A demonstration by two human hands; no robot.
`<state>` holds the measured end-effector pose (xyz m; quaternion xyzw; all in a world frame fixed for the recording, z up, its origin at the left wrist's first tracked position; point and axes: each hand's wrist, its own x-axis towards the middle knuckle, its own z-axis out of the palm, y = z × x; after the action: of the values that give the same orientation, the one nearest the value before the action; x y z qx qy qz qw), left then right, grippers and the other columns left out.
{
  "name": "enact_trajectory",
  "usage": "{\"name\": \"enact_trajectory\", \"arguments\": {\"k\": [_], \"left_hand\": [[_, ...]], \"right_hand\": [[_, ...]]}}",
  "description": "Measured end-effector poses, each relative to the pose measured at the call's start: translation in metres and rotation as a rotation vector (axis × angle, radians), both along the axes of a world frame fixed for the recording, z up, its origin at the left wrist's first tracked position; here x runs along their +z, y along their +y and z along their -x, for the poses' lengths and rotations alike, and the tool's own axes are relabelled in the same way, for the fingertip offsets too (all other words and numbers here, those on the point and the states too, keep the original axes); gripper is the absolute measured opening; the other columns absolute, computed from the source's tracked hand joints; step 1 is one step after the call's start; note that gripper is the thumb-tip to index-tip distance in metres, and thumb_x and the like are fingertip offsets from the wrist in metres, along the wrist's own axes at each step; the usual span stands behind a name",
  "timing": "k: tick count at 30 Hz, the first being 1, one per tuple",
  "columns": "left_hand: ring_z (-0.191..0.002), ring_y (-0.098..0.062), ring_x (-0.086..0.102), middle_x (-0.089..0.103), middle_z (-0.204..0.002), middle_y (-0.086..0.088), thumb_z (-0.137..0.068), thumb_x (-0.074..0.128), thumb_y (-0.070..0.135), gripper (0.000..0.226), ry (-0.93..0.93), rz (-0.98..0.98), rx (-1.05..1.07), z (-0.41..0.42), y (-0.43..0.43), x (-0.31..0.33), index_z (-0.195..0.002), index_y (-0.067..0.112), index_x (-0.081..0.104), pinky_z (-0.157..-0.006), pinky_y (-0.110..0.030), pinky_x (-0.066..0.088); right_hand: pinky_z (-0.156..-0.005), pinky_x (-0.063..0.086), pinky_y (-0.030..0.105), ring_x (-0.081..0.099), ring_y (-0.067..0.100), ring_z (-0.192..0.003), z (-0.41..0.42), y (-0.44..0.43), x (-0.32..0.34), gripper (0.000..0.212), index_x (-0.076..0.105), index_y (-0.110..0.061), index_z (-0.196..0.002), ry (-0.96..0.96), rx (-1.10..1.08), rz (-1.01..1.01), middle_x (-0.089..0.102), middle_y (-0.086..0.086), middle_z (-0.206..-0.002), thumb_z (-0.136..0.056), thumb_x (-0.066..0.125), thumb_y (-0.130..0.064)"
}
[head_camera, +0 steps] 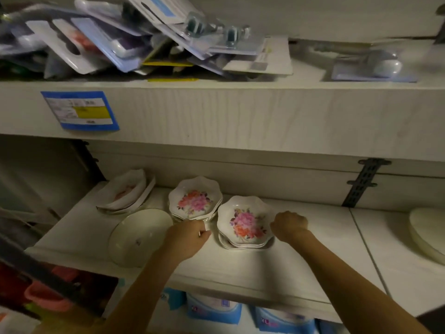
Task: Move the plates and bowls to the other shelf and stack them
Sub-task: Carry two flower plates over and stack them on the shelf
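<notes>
Two small stacks of scalloped floral bowls stand on the middle shelf (265, 268): the far stack (195, 198) and the near stack (245, 222). My left hand (190, 237) is curled between the two stacks, at the front rim of the far stack; whether it grips that rim I cannot tell. My right hand (290, 225) is closed against the right rim of the near stack. A plain white plate (139, 237) with a gold rim lies left of my left hand. Behind it, tilted white dishes (125, 191) lean at the shelf's left end.
More white plates (428, 232) sit at the right end of the shelf. The upper shelf (240, 112) carries a heap of blister-packed goods (134, 37) and a blue price label (80, 109). Blue packages (214, 309) fill the shelf below.
</notes>
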<state>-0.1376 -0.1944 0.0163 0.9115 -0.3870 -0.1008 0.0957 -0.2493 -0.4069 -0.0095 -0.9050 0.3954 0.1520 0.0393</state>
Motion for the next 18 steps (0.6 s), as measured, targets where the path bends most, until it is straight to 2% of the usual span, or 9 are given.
{"name": "enact_trajectory", "arguments": {"k": [3, 6, 8, 10, 12, 14, 16, 18], "left_hand": [[-0.051, -0.009, 0.037, 0.039, -0.053, 0.005, -0.093, 0.044, 0.036, 0.029, 0.045, -0.022, -0.036, -0.011, -0.003, -0.003, -0.071, 0.017, 0.05, -0.048, -0.022, 0.027], [-0.061, -0.017, 0.044, 0.038, -0.055, 0.005, -0.093, 0.042, 0.036, 0.035, 0.079, -0.053, -0.03, -0.018, -0.007, -0.007, -0.068, 0.014, 0.052, -0.057, -0.025, 0.033], [-0.057, -0.015, 0.042, 0.038, -0.054, 0.004, -0.094, 0.04, 0.035, 0.042, 0.114, -0.06, -0.021, -0.02, -0.009, -0.013, -0.057, 0.014, 0.041, -0.062, -0.026, 0.033], [-0.058, -0.016, 0.049, 0.045, -0.056, 0.0, -0.094, 0.036, 0.036, 0.046, 0.143, -0.033, -0.015, -0.023, -0.013, -0.019, -0.052, 0.017, 0.034, -0.062, -0.028, 0.036], [-0.07, -0.023, 0.059, 0.054, -0.062, -0.005, -0.093, 0.031, 0.041, 0.045, 0.159, 0.027, -0.019, -0.024, -0.017, -0.025, -0.058, 0.015, 0.043, -0.064, -0.029, 0.04], [-0.08, -0.025, 0.06, 0.06, -0.07, -0.008, -0.096, 0.031, 0.039, 0.041, 0.202, 0.045, -0.018, -0.022, -0.025, -0.026, -0.069, 0.012, 0.048, -0.066, -0.027, 0.035], [-0.096, -0.029, 0.06, 0.066, -0.095, -0.013, -0.096, 0.03, 0.039, 0.037, 0.288, 0.019, 0.041, -0.021, -0.033, -0.028, -0.081, 0.013, 0.052, -0.071, -0.027, 0.034], [-0.105, -0.033, 0.058, 0.063, -0.111, -0.019, -0.098, 0.029, 0.032, 0.041, 0.369, 0.013, 0.087, -0.022, -0.039, -0.032, -0.098, 0.003, 0.057, -0.077, -0.033, 0.039]], "right_hand": [[-0.076, 0.038, 0.027, 0.059, 0.022, -0.105, -0.001, -0.004, 0.005, 0.033, 0.059, -0.014, -0.117, -0.014, -0.028, -0.056, 0.063, 0.005, -0.117, -0.093, 0.04, -0.027], [-0.076, 0.038, 0.027, 0.058, 0.026, -0.104, 0.0, -0.008, 0.016, 0.032, 0.06, -0.011, -0.113, -0.072, -0.062, -0.165, 0.062, 0.009, -0.116, -0.092, 0.042, -0.027], [-0.071, 0.038, 0.028, 0.056, 0.024, -0.089, 0.002, -0.01, 0.024, 0.027, 0.062, -0.011, -0.096, -0.139, -0.08, -0.201, 0.063, 0.01, -0.103, -0.092, 0.041, -0.028], [-0.068, 0.039, 0.029, 0.052, 0.022, -0.08, 0.011, -0.012, 0.034, 0.029, 0.053, -0.015, -0.074, -0.205, -0.116, -0.182, 0.057, 0.006, -0.088, -0.094, 0.038, -0.03], [-0.066, 0.04, 0.03, 0.052, 0.022, -0.077, 0.028, -0.012, 0.045, 0.034, 0.047, -0.019, -0.064, -0.268, -0.159, -0.145, 0.055, 0.005, -0.083, -0.094, 0.036, -0.03], [-0.063, 0.041, 0.03, 0.054, 0.024, -0.074, 0.05, -0.01, 0.058, 0.034, 0.049, -0.02, -0.064, -0.343, -0.196, -0.111, 0.056, 0.006, -0.079, -0.094, 0.037, -0.028], [-0.059, 0.039, 0.029, 0.053, 0.023, -0.07, 0.074, -0.005, 0.069, 0.034, 0.053, -0.017, -0.067, -0.39, -0.241, -0.077, 0.055, 0.005, -0.074, -0.095, 0.037, -0.028], [-0.056, 0.038, 0.029, 0.055, 0.024, -0.071, 0.096, 0.002, 0.074, 0.036, 0.059, -0.012, -0.074, -0.399, -0.298, -0.046, 0.057, 0.005, -0.073, -0.096, 0.036, -0.029]]}}
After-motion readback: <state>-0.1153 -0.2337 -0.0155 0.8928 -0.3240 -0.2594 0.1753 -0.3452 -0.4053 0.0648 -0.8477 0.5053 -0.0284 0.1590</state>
